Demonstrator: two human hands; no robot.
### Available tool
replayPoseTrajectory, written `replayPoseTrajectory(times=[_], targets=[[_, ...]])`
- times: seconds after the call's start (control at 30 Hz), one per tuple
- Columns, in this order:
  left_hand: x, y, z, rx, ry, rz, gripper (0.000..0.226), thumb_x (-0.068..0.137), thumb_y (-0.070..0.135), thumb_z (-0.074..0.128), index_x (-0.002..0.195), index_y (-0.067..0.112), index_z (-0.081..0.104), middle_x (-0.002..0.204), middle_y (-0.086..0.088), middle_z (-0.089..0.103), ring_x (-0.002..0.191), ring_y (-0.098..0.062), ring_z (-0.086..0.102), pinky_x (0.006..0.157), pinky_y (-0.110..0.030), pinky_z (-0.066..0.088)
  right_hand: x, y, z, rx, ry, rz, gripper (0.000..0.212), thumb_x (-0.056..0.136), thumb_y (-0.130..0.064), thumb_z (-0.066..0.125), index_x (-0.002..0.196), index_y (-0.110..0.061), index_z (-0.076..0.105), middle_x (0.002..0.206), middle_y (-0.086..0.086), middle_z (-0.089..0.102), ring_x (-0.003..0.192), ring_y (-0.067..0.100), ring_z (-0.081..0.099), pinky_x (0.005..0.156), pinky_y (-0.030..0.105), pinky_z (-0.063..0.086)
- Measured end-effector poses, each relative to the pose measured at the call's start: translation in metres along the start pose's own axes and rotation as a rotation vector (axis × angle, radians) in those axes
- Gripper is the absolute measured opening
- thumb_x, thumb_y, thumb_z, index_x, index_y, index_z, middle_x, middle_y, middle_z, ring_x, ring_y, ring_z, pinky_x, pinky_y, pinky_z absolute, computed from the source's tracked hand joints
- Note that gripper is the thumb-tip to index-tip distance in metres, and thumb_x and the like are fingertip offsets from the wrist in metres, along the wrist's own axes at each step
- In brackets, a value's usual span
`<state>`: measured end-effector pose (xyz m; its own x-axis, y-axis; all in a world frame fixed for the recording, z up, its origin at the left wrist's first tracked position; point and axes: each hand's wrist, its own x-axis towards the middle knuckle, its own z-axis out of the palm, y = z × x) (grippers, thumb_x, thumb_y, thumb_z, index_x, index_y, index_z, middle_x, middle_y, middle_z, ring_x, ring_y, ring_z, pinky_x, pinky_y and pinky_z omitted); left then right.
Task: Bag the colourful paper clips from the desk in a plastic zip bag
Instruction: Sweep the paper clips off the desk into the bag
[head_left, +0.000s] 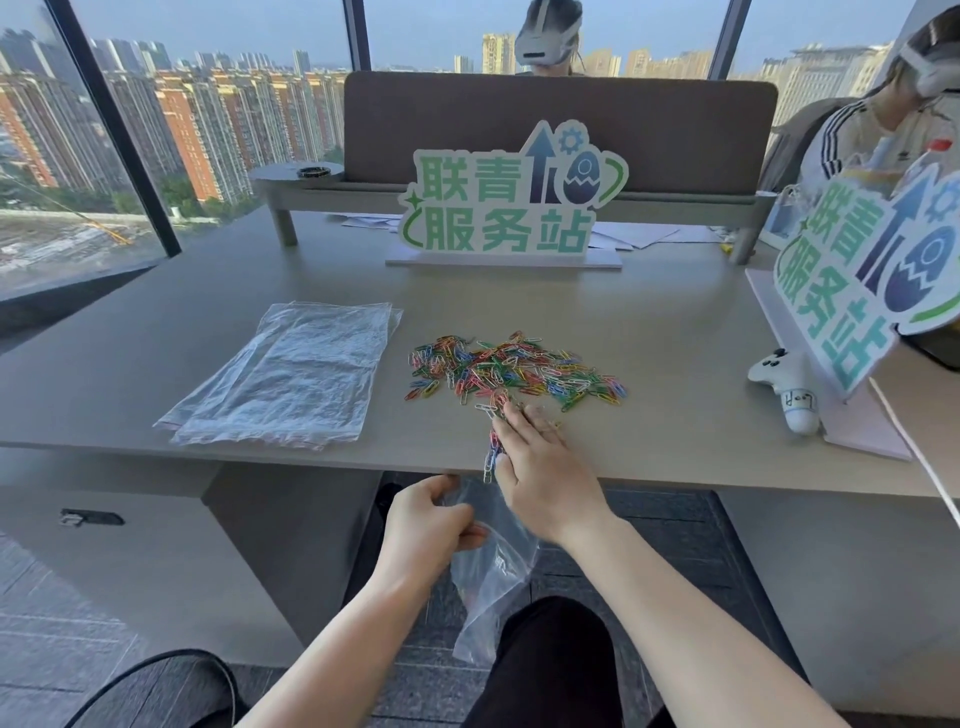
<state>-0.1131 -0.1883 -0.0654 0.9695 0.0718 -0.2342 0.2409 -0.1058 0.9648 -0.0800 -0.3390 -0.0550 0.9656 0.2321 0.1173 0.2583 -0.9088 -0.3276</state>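
Observation:
A heap of colourful paper clips (514, 371) lies on the grey desk (156, 364), right of centre. My right hand (540, 467) rests flat at the desk's front edge, fingers together, with a small string of clips (491, 454) under and beside its fingers, reaching to the edge. Just below the edge my left hand (428, 525) pinches the mouth of a clear plastic zip bag (493, 577), which hangs down over my lap. I cannot tell whether any clips are inside the bag.
A stack of spare clear bags (291, 374) lies left of the heap. A standing sign (511, 200) is at the back, another sign (862, 280) and a white controller (784, 384) at the right. Two people with headsets sit beyond the desk.

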Motion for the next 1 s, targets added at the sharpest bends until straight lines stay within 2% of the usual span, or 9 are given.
replayPoseTrajectory(times=[0.23,0.3,0.37,0.5,0.67,0.83,1.0], targets=[[-0.005,0.004,-0.001,-0.008,0.004,0.007,0.05,0.082,-0.013,0.053,0.132,-0.002,0.055,0.122,-0.01,0.063,0.06,-0.017,0.072,0.057,-0.024,0.059,-0.012,-0.015,0.007,0.068,0.053,-0.085,0.063,0.092,-0.034,0.018,0.151,-0.016,0.023,0.161,-0.001,0.011,0.148,0.012,0.002,0.119,0.028,-0.002],[-0.005,0.004,-0.003,-0.014,0.003,0.001,0.05,0.082,-0.013,0.052,0.13,-0.001,0.057,0.118,-0.012,0.066,0.059,-0.016,0.072,0.057,-0.023,0.059,-0.013,-0.012,0.003,0.118,0.12,-0.072,0.061,0.092,-0.032,0.019,0.151,-0.015,0.024,0.16,-0.002,0.014,0.148,0.01,0.004,0.121,0.03,0.003],[-0.005,0.004,-0.004,-0.017,-0.002,-0.005,0.051,0.083,-0.012,0.052,0.132,-0.001,0.056,0.123,-0.014,0.065,0.059,-0.015,0.071,0.056,-0.022,0.058,-0.012,-0.004,-0.002,0.108,0.168,-0.012,0.061,0.093,-0.033,0.018,0.151,-0.015,0.023,0.16,-0.001,0.014,0.148,0.01,0.004,0.12,0.028,0.004],[-0.003,0.001,-0.004,-0.021,-0.001,-0.007,0.054,0.083,-0.011,0.053,0.137,-0.002,0.052,0.133,-0.014,0.06,0.062,-0.018,0.073,0.057,-0.023,0.058,-0.014,0.01,-0.002,0.018,0.105,0.095,0.059,0.097,-0.034,0.016,0.152,-0.014,0.016,0.161,0.003,0.009,0.148,0.012,0.001,0.12,0.03,-0.001],[-0.005,0.004,-0.003,-0.024,0.004,-0.004,0.055,0.083,-0.012,0.052,0.137,-0.003,0.051,0.135,-0.013,0.057,0.059,-0.016,0.072,0.057,-0.023,0.059,-0.018,0.005,0.009,-0.068,0.095,0.048,0.077,0.084,-0.044,-0.004,0.153,-0.013,0.014,0.161,0.003,0.01,0.148,0.013,0.003,0.12,0.034,-0.002],[-0.006,0.003,-0.005,-0.028,0.019,-0.011,0.053,0.084,-0.012,0.054,0.136,-0.003,0.052,0.132,-0.014,0.059,0.057,-0.014,0.072,0.055,-0.022,0.058,-0.021,-0.004,0.015,-0.089,0.119,0.005,0.075,0.086,-0.042,-0.001,0.152,-0.012,0.018,0.16,0.005,0.014,0.148,0.015,0.007,0.12,0.034,-0.002],[-0.004,0.003,-0.01,-0.034,0.026,-0.015,0.049,0.084,-0.012,0.054,0.132,-0.004,0.056,0.119,-0.019,0.067,0.058,-0.016,0.072,0.057,-0.024,0.06,-0.028,-0.014,0.016,-0.086,0.138,-0.025,0.073,0.087,-0.041,0.001,0.151,-0.012,0.021,0.159,0.005,0.018,0.148,0.016,0.01,0.119,0.032,-0.003]])
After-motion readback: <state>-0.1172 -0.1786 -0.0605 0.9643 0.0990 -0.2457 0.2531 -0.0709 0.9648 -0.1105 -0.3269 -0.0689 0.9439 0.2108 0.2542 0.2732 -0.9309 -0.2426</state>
